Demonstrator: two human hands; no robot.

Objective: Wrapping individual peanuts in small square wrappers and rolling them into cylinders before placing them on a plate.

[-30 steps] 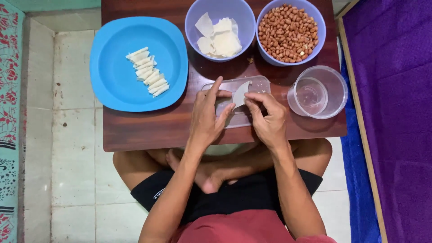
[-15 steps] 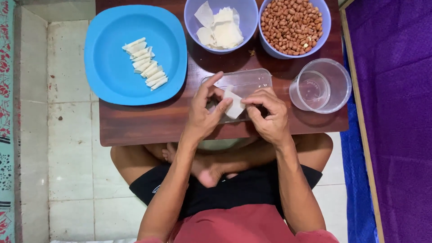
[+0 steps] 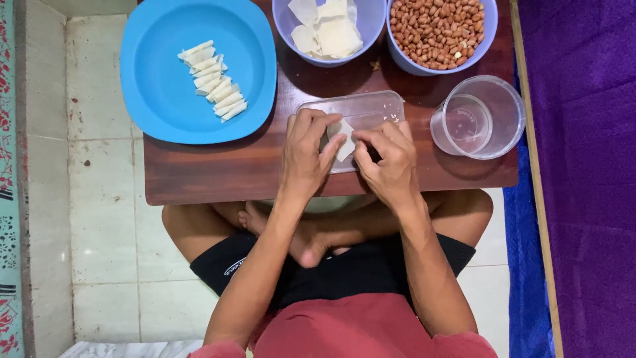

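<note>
The worktop (image 3: 218,172) is dark shiny wood, the blue plate (image 3: 159,99) is smooth plastic, and the cup (image 3: 490,126) is clear plastic.

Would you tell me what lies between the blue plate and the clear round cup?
In the head view, a clear flat tray, with both hands folding a white wrapper over it.

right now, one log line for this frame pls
left hand on wrapper | right hand pinching same wrapper | over clear lid | blue plate holds folded pieces | peanuts bowl behind
</note>
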